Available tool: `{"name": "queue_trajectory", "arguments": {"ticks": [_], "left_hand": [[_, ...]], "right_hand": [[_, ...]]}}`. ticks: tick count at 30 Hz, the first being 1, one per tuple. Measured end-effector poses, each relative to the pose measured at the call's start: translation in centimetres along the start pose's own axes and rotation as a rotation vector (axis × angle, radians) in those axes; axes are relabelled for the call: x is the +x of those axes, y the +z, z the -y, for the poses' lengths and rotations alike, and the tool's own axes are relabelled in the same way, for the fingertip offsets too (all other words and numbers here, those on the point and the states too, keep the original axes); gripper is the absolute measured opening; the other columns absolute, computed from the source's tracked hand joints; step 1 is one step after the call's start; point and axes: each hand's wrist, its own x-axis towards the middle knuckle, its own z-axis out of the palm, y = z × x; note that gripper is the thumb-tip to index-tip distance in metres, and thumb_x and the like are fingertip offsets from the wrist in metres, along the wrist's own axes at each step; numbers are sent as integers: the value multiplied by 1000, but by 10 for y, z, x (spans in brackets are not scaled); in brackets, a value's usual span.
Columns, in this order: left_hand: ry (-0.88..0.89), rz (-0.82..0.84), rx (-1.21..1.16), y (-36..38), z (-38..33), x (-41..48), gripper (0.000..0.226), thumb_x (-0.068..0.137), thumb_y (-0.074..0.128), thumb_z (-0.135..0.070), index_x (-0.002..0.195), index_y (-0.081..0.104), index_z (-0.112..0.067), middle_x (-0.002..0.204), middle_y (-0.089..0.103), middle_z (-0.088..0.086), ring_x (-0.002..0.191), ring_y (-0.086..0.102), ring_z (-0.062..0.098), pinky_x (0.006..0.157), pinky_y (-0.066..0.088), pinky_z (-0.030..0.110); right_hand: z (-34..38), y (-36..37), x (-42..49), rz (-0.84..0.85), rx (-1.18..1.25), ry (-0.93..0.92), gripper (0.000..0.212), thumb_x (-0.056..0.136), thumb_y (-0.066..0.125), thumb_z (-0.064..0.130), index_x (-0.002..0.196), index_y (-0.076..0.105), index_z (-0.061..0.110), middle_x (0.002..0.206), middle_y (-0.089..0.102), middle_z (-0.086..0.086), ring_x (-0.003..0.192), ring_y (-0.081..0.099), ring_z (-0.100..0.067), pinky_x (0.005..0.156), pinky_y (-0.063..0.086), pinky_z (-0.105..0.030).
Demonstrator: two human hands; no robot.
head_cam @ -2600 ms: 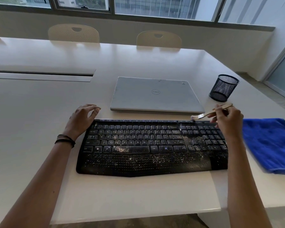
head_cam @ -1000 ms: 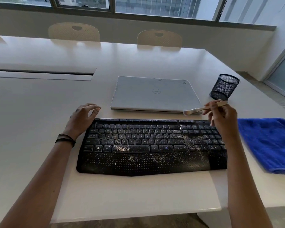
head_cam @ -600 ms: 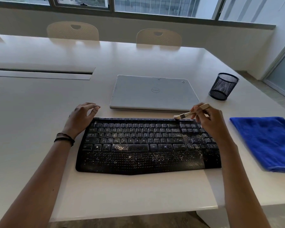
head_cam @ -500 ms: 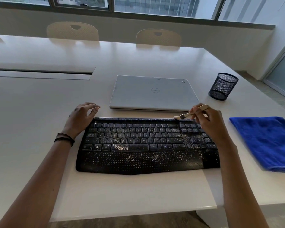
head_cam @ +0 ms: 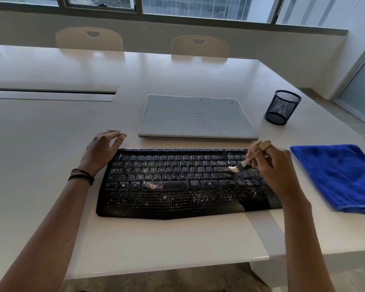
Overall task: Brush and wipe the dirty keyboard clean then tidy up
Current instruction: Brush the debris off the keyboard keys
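A black keyboard [head_cam: 177,186] speckled with pale dust lies on the white table [head_cam: 51,165] in front of me. My right hand [head_cam: 270,165] holds a small wooden-handled brush [head_cam: 243,163], its white bristles touching the keys near the enter key, left of the number pad. My left hand [head_cam: 101,150] rests at the keyboard's upper left corner, fingers apart and lightly curled. A folded blue cloth [head_cam: 341,175] lies to the right of the keyboard.
A closed silver laptop [head_cam: 196,116] sits just behind the keyboard. A black mesh cup [head_cam: 281,107] stands at the back right. Two pale chairs [head_cam: 199,46] line the far side. The table's front edge runs close below the keyboard.
My right hand has brought the brush down from above the keyboard's top edge onto the keys, bristles now touching them. The left hand has stayed at the corner.
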Motion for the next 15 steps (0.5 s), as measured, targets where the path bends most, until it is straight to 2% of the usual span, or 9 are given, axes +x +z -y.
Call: {"name": "queue_trajectory", "arguments": {"ticks": [4, 8, 10, 13, 15], "left_hand": [[6, 2, 4, 1, 3, 0, 26, 97, 48, -25, 110, 67, -14, 119, 63, 6, 114, 55, 26, 93, 45, 44], [10, -6, 10, 1, 3, 0, 26, 97, 48, -23, 110, 67, -12, 118, 64, 8, 114, 55, 28, 93, 44, 43], [16, -4, 8, 1, 4, 0, 26, 97, 48, -23, 111, 67, -11, 118, 64, 9, 114, 55, 28, 94, 44, 43], [14, -4, 6, 2, 4, -1, 26, 97, 48, -23, 111, 67, -12, 118, 63, 8, 115, 55, 28, 94, 44, 44], [10, -5, 3, 2, 3, -1, 26, 97, 48, -23, 111, 67, -11, 119, 63, 9, 115, 54, 28, 95, 44, 44]], "right_hand": [[8, -7, -10, -7, -2, -20, 41, 94, 37, 41, 75, 60, 13, 53, 54, 9, 45, 53, -18, 37, 40, -24], [13, -11, -15, 4, 10, -59, 49, 95, 35, 46, 75, 61, 8, 56, 52, 15, 47, 53, -14, 38, 38, -15], [14, -13, -19, 12, 17, -56, 48, 95, 36, 45, 76, 60, 9, 53, 54, 12, 46, 53, -14, 37, 37, -15], [15, -16, -26, 26, 30, -47, 45, 94, 37, 44, 76, 60, 10, 66, 61, 15, 47, 54, -12, 40, 38, -12], [16, -19, -30, 40, 15, -44, 45, 94, 37, 45, 74, 60, 11, 55, 56, 10, 45, 53, -12, 40, 38, -12]]}}
